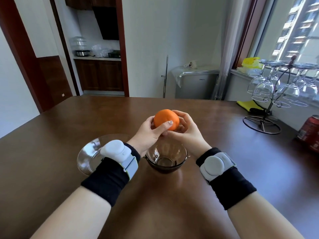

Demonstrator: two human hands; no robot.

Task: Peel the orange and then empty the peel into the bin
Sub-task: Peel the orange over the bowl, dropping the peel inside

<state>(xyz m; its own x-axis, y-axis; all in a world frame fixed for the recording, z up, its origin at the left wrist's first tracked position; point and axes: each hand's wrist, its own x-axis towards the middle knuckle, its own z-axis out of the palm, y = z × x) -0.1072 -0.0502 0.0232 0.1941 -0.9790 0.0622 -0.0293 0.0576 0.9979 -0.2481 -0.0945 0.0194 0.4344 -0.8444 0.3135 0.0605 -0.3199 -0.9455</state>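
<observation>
Both hands hold an unpeeled orange above a dark glass bowl: left hand grips its near side, thumb across; right hand cups its right side.

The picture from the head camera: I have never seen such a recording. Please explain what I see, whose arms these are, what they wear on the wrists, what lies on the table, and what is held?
There is no machine here. A person wears a wide-angle camera on the head, so you look forward and down along their own two arms.

Each wrist carries a black band with a pale, rounded device strapped on; what it does cannot be told from the picture.

The left hand and the right hand hold an orange together above the brown table. Its peel looks whole, so peeling has hardly begun.

Under the hands stands a dark glass bowl, and left of it a clear glass plate. At the right edge stand a red can and a rack of hanging wine glasses. No bin is in view.
</observation>
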